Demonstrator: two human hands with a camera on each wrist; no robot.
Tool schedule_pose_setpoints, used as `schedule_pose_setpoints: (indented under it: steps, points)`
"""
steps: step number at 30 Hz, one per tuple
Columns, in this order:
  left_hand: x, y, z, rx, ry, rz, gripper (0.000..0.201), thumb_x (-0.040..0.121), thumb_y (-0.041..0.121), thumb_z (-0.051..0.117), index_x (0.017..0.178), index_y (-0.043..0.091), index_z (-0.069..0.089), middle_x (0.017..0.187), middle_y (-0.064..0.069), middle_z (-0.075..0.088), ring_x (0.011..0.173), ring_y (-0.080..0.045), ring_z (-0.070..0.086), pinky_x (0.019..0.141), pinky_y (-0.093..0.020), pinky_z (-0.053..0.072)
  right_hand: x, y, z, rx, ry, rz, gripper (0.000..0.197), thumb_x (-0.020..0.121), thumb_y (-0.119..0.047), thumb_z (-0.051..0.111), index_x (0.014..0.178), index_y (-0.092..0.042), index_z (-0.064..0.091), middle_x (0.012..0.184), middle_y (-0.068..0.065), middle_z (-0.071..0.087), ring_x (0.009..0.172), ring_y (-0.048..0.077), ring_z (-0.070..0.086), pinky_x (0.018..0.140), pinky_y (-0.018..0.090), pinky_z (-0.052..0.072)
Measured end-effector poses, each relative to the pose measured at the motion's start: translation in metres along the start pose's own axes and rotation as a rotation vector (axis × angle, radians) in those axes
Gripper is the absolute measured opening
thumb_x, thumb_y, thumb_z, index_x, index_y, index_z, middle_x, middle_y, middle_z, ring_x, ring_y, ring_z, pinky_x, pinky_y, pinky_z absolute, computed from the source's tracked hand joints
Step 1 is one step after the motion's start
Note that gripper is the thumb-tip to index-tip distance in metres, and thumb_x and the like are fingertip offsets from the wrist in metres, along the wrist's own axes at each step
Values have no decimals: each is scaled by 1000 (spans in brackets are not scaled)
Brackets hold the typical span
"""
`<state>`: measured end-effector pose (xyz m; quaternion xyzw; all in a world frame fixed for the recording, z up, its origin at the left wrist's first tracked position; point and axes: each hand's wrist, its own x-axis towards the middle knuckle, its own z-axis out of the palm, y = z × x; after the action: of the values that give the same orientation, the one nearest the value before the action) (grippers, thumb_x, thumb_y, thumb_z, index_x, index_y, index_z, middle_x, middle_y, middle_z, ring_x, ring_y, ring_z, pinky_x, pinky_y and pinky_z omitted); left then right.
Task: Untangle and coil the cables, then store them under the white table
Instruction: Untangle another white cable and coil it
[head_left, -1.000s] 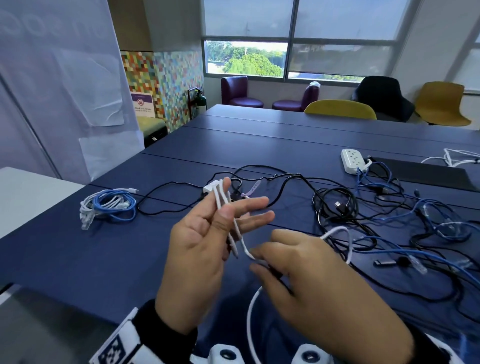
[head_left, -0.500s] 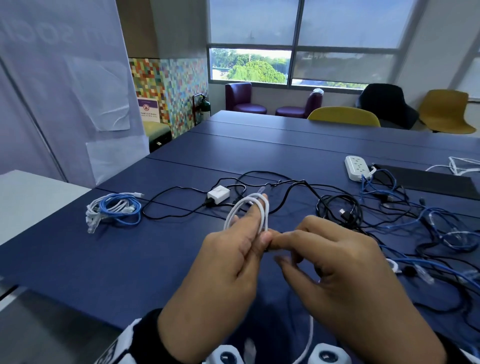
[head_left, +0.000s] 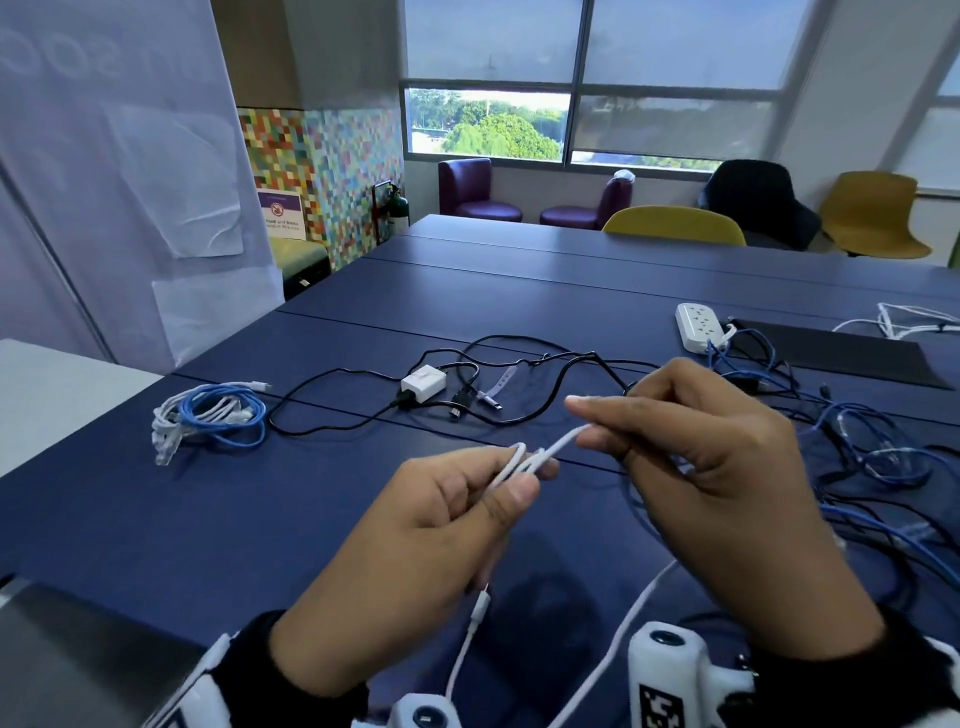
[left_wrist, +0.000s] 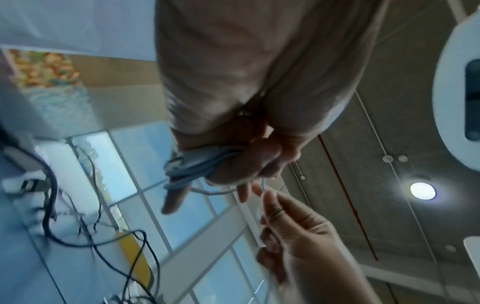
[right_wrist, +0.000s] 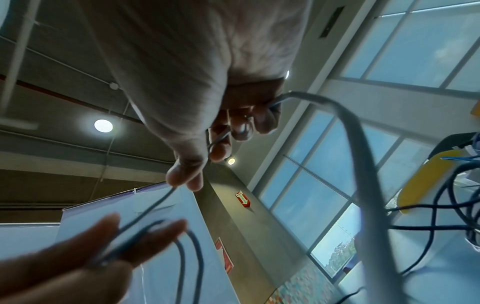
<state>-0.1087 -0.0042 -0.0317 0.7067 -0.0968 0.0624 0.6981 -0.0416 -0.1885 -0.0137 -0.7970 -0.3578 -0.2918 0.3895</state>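
A thin white cable (head_left: 540, 457) runs between both hands above the blue table (head_left: 260, 519). My left hand (head_left: 447, 525) pinches several folded loops of it between thumb and fingers; the loops (left_wrist: 187, 170) show wrapped at the fingers in the left wrist view. My right hand (head_left: 691, 447) pinches the free strand (right_wrist: 158, 203) just right of the loops. One plug end (head_left: 480, 608) dangles under the left hand. A tangle of black and blue cables (head_left: 857, 457) lies on the table to the right.
A coiled blue and white cable bundle (head_left: 213, 415) lies at the table's left. A white charger (head_left: 423, 382) with black cable sits mid-table, a white power strip (head_left: 698, 325) and dark mat (head_left: 841, 353) far right. A white table (head_left: 47, 384) stands at left. Chairs line the far side.
The hands have drawn a little apart: the right hand moved right and up, pulling the white strand taut. The loop that stood up above the left fingers now lies flat in the pinch.
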Motion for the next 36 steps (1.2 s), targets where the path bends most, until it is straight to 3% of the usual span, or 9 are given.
schedule_pose_setpoints:
  steps: [2, 5, 10, 14, 17, 19, 24, 31, 36]
  points:
    - [0, 0, 2, -153, -3, -60, 27, 90, 30, 56, 100, 12, 73, 42, 4, 33, 42, -11, 27, 101, -51, 46, -1, 6, 6, -13, 8, 16, 25, 90, -28, 63, 112, -30, 73, 78, -6, 53, 69, 12, 55, 58, 30, 43]
    - [0, 1, 3, -440, 1, -90, 35, 91, 23, 52, 103, -7, 66, 41, 3, 29, 38, -9, 23, 98, -52, 49, -4, 14, 14, -54, -6, 40, 34, 92, -23, 58, 123, -33, 67, 75, -12, 48, 67, 3, 50, 59, 25, 43]
    - [2, 0, 3, -721, 28, -42, 38, 94, 17, 47, 116, -11, 59, 46, 3, 33, 40, -8, 27, 97, -54, 48, -13, 15, 24, -74, -159, 113, 50, 96, -27, 45, 141, -47, 40, 75, -3, 56, 67, 16, 53, 62, 39, 50]
    - [5, -2, 3, -795, 133, 29, 40, 92, 16, 50, 115, -16, 54, 56, -1, 40, 42, -9, 30, 95, -57, 48, -22, 13, 28, -51, -266, 195, 52, 95, -13, 57, 141, -35, 48, 60, -18, 45, 62, -2, 47, 59, 14, 38]
    - [8, -4, 3, -836, 176, 69, 41, 93, 15, 49, 121, -14, 52, 62, -3, 47, 43, -8, 34, 93, -57, 49, -27, 7, 32, -80, -419, 252, 41, 95, -22, 54, 131, -40, 49, 64, -29, 51, 53, 0, 40, 59, 23, 38]
    - [10, -4, 3, -820, 208, 101, 40, 95, 15, 49, 123, -13, 50, 72, -6, 58, 45, -9, 42, 93, -58, 49, -29, -1, 34, -89, -507, 283, 39, 95, -27, 52, 129, -41, 40, 66, -30, 53, 52, 4, 37, 62, 29, 41]
    - [16, -5, -1, -697, 287, 135, 43, 95, 16, 42, 130, -9, 43, 109, -17, 71, 62, -18, 68, 98, -57, 46, -29, -23, 30, -56, -652, 406, 28, 93, -34, 51, 119, -33, 40, 79, -4, 61, 76, 17, 59, 74, 40, 53]
    - [23, -13, 3, -468, 315, 169, 34, 97, 14, 39, 129, 1, 44, 112, -12, 72, 93, -36, 71, 94, -36, 52, -25, -44, 21, -189, -699, 509, 28, 84, -41, 58, 81, -12, 60, 69, -1, 61, 66, 12, 59, 66, 33, 55]
    - [20, -22, 13, -101, 252, 236, 30, 101, 11, 40, 127, 23, 50, 114, 1, 72, 98, -22, 71, 84, -17, 49, -20, -54, 15, -136, -698, 538, 28, 77, -39, 61, 78, -11, 60, 65, 2, 65, 60, 14, 61, 62, 34, 55]
